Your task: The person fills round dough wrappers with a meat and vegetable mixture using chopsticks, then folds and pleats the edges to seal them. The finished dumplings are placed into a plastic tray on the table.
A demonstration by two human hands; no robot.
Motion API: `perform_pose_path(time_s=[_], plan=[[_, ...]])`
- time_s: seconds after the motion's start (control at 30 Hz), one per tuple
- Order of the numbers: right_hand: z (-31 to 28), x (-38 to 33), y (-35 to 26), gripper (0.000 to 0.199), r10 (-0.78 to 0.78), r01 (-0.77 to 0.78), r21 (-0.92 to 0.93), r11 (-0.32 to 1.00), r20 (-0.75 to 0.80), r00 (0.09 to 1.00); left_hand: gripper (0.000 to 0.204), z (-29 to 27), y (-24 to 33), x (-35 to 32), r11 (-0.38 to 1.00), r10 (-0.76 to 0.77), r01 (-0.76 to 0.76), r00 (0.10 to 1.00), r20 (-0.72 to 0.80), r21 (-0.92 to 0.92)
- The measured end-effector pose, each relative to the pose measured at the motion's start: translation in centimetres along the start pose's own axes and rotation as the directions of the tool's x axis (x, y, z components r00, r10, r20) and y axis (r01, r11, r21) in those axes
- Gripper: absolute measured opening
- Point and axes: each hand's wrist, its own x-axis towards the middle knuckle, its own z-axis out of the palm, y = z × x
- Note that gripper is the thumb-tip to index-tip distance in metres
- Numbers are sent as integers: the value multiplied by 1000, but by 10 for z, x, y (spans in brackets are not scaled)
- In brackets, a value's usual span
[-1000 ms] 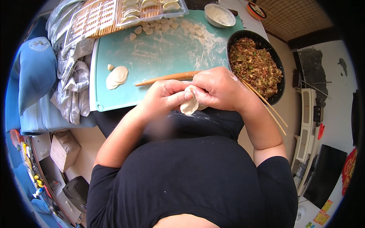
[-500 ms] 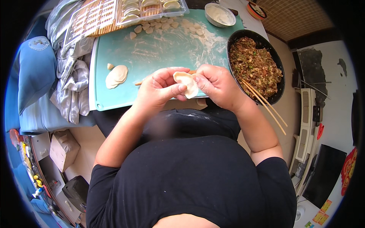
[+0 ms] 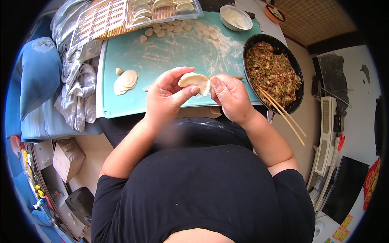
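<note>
A folded dumpling (image 3: 196, 83), pale and floury, is held above the near edge of a teal mat (image 3: 125, 103). My left hand (image 3: 168, 89) grips its left side between thumb and fingers. At its right edge my right hand (image 3: 230, 96) pinches the dough with thumb and forefinger. Behind both hands a thin wooden rolling pin (image 3: 236, 77) lies across the mat, its middle hidden. Left of my left hand sit several flat round wrappers (image 3: 125, 82) in an overlapping pile, with a small dough lump (image 3: 118, 71) beside them.
A black pan (image 3: 300, 97) of chopped filling stands at the right, with chopsticks (image 3: 283, 115) leaning over its near rim. Cut dough pieces (image 3: 170, 28) lie along the mat's far side. Behind are a clear tray (image 3: 166, 18) of dumplings and a metal bowl of flour (image 3: 236, 18).
The dumpling's edge has been folded further together and turned upward. My right hand has shifted slightly right and down along its edge, showing more of the rolling pin.
</note>
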Motion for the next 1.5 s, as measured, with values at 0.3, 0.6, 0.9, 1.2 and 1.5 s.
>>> perform_pose_path(time_s=[0.3, 0.6, 0.9, 1.2, 1.5], plan=[[11, 1, 3, 28, -303, 284, -327, 901, -6, 953, 39, 4, -4, 0, 953, 277, -274, 961, -1, 130], [7, 16, 4, 34, -127, 93, 353, 931, 74, 989, 40, -12, 2, 10, 523, 596, -594, 767, 236, 611], [-6, 50, 4, 40, 371, -560, 295, 774, 506, 779, 46, -25, 14, 12, 506, 319, -325, 931, 177, 799], [-48, 166, -21, 29, 0, -2, -78, 997, -30, 1000, 34, -73, 0, -3, 741, 216, -122, 974, -62, 661], [-60, 235, -12, 26, -116, 152, -751, 643, 101, 988, 26, -89, -2, -11, 774, 211, -76, 967, -143, 629]])
